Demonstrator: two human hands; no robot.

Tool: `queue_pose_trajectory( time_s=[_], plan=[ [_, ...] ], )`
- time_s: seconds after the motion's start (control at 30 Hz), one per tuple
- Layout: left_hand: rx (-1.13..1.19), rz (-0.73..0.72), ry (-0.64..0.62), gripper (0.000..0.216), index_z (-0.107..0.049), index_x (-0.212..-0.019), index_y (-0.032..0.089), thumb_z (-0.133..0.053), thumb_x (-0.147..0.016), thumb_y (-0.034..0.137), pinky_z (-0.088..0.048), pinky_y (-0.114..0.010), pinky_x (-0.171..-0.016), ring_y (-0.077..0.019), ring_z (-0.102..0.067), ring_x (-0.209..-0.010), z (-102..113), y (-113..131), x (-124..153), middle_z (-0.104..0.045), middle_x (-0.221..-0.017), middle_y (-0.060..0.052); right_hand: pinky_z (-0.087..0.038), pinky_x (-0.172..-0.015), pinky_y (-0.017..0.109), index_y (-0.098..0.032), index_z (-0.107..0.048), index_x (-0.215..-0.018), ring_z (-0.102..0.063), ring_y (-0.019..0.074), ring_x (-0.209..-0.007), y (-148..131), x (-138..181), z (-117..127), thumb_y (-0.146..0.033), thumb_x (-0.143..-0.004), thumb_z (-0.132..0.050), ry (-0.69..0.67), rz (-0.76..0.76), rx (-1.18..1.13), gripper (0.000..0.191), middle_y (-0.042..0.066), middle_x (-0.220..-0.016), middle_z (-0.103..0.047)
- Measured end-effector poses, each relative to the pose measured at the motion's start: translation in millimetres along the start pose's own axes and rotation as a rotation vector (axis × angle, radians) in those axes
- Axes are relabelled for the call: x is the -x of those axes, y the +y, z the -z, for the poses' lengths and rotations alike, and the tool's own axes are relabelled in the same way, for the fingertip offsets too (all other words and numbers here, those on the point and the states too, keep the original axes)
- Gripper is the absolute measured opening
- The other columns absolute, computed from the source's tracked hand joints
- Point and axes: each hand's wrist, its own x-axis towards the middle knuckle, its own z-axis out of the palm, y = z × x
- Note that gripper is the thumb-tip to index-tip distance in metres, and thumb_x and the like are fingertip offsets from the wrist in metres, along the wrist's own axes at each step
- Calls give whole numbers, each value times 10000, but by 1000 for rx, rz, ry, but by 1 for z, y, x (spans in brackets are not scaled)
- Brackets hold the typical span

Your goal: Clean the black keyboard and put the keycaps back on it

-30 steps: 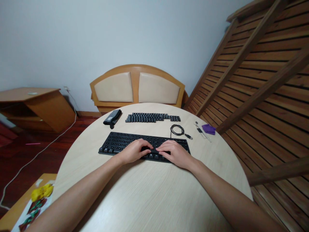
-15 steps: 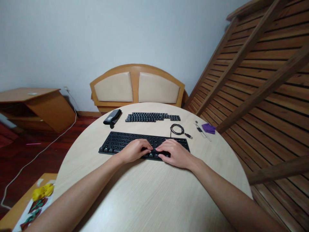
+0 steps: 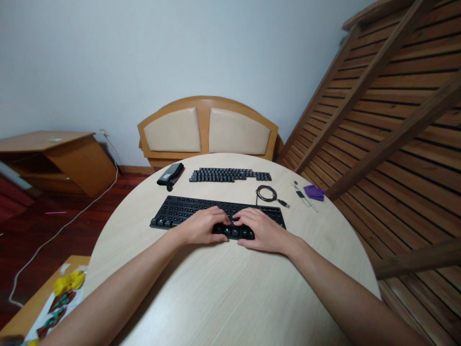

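Observation:
A black keyboard [image 3: 180,214] lies across the round light wood table [image 3: 223,288], most of its keys bare of caps. Both hands rest on its middle. My left hand [image 3: 201,226] is curled, with fingertips pressed down near the centre. My right hand [image 3: 261,228] arches over the right half, its fingertips meeting the left ones. A short row of fitted keycaps [image 3: 234,232] shows between the thumbs. What the fingertips press on is hidden. Loose keycaps in rows [image 3: 223,175] lie farther back.
A coiled black cable [image 3: 268,194], a small tool [image 3: 301,194] and a purple cloth [image 3: 314,192] lie at the right, a grey pouch [image 3: 170,175] at the back left. A padded headboard [image 3: 207,129] and slatted bed frame [image 3: 389,120] lean behind. Yellow items [image 3: 68,282] sit low left.
Both hands have slid slightly toward the keyboard's front edge, and the fitted keycaps between the thumbs show more. The view has shifted a little to the right.

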Motion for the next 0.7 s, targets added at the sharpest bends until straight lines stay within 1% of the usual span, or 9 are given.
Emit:
queue_pose_trajectory(
  time_s=[0.1,0.2,0.3,0.37,0.47,0.57,0.63,0.7],
  plan=[
    [-35,-68,22,351,-647,-1104,196,-771,-840,392,-455,-419,-1042,-287,-568,-1189,-2,-1,-1,-653,-1230,-109,-414,-1094,489,-211,-620,-1165,-546,296,-1265,0,1,-1,-356,-768,-827,-17,-15,3,471,120,-1311,-635],
    [-52,-95,40,355,-644,-1093,196,-781,-827,388,-383,-465,-1126,-305,-528,-1270,-3,-3,-2,-626,-1295,-119,-386,-1129,511,-206,-611,-1181,-492,309,-1339,1,2,-1,-370,-790,-807,-19,-20,14,467,136,-1383,-594],
    [-45,-86,24,360,-645,-1112,188,-778,-827,364,-388,-471,-1134,-312,-512,-1307,-3,-4,-2,-608,-1344,-136,-374,-1143,534,-213,-610,-1195,-454,321,-1390,3,3,-2,-367,-809,-786,-22,-27,18,451,137,-1421,-576],
    [-39,-83,17,373,-654,-1136,195,-781,-821,350,-391,-477,-1138,-316,-509,-1321,-2,-5,-1,-603,-1365,-138,-370,-1148,545,-219,-613,-1198,-463,324,-1390,4,4,-3,-361,-807,-788,-24,-31,18,451,136,-1431,-575],
    [-36,-92,0,460,-659,-1233,214,-789,-812,344,-386,-486,-1146,-316,-516,-1332,-1,-10,0,-589,-1400,-139,-363,-1158,551,-220,-615,-1213,-489,323,-1375,6,4,-4,-360,-804,-794,-33,-35,20,468,140,-1448,-572],
    [-48,-92,-13,569,-640,-1329,232,-802,-801,372,-350,-531,-1166,-334,-494,-1369,-1,-15,1,-571,-1440,-149,-365,-1159,552,-214,-626,-1210,-489,323,-1379,7,5,-4,-350,-798,-799,-37,-45,14,467,143,-1461,-568],
    [-57,-78,-14,598,-631,-1358,253,-804,-803,394,-330,-565,-1170,-351,-474,-1391,-1,-18,2,-552,-1471,-145,-360,-1163,558,-216,-636,-1203,-477,327,-1393,6,5,-4,-340,-793,-802,-34,-51,4,460,145,-1472,-561],
    [-54,-64,-15,608,-623,-1378,273,-799,-812,409,-336,-573,-1164,-361,-460,-1405,-1,-20,3,-523,-1504,-140,-348,-1172,566,-218,-641,-1205,-460,331,-1412,6,6,-4,-334,-791,-802,-35,-58,-1,458,146,-1489,-548]
  ],
)
